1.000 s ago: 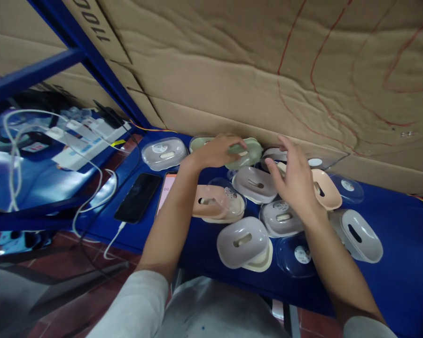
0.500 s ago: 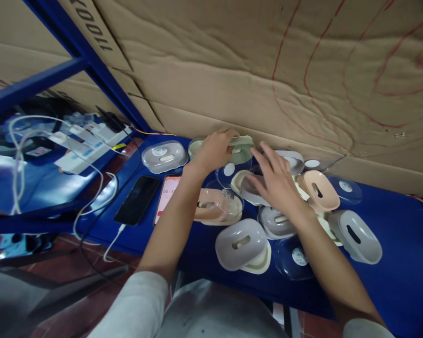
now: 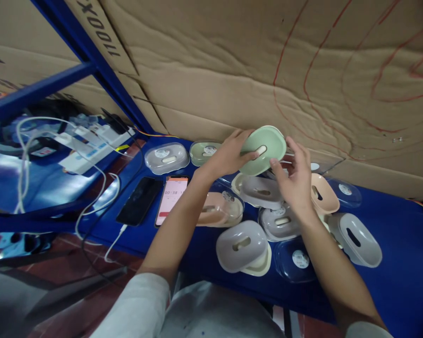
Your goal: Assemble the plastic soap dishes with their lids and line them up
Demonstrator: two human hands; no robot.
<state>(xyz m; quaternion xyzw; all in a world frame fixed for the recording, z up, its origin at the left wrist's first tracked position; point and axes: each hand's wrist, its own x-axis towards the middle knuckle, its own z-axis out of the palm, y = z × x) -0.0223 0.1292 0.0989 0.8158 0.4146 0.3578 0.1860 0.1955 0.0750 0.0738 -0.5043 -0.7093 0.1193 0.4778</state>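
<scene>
My left hand (image 3: 232, 152) grips a light green soap dish (image 3: 257, 152) by its left end, thumb on the top near a slot with a white piece in it. The dish is tilted, raised above the others near the cardboard. My right hand (image 3: 294, 176) is at the dish's right edge, fingers and thumb apart; the thumb tip is at the rim, and I cannot tell whether it presses there. Below lie a grey soap dish part (image 3: 261, 191) and a grey dish under a clear cover (image 3: 280, 220). A peach dish (image 3: 211, 209) is partly hidden by my left forearm.
A grey slotted piece (image 3: 239, 246), a clear cover (image 3: 296, 260), a peach piece (image 3: 322, 192) and another grey piece (image 3: 359, 237) lie around on the blue table (image 3: 402, 244). Two phones, one black (image 3: 139, 201), one lit (image 3: 171, 197), lie left. Cardboard (image 3: 204, 84) stands behind; cables run left.
The green dish has come up and turned its slotted face towards me in my left hand. My right hand has moved right and up, away from the grey part to the dish's edge.
</scene>
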